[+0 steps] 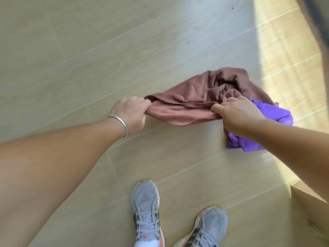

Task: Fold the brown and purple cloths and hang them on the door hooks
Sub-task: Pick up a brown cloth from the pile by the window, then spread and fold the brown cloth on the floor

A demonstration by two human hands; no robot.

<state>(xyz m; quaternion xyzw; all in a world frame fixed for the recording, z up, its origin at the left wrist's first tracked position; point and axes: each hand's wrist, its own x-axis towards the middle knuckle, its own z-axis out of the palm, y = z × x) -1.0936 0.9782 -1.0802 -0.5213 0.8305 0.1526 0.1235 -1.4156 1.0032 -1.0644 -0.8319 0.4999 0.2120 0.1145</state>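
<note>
A crumpled brown cloth (195, 97) lies on the tiled floor, stretched between both hands. My left hand (130, 114), with a silver bangle on the wrist, grips its left corner. My right hand (235, 113) pinches the cloth's near edge at the right. A purple cloth (277, 118) lies bunched on the floor under and behind my right forearm, partly hidden by it and by the brown cloth. No door or hooks are in view.
Beige floor tiles (89, 50) fill the view. My two grey sneakers (146, 211) stand at the bottom centre. A cardboard box corner (309, 207) sits at the lower right. Bright sunlight falls on the floor at the right.
</note>
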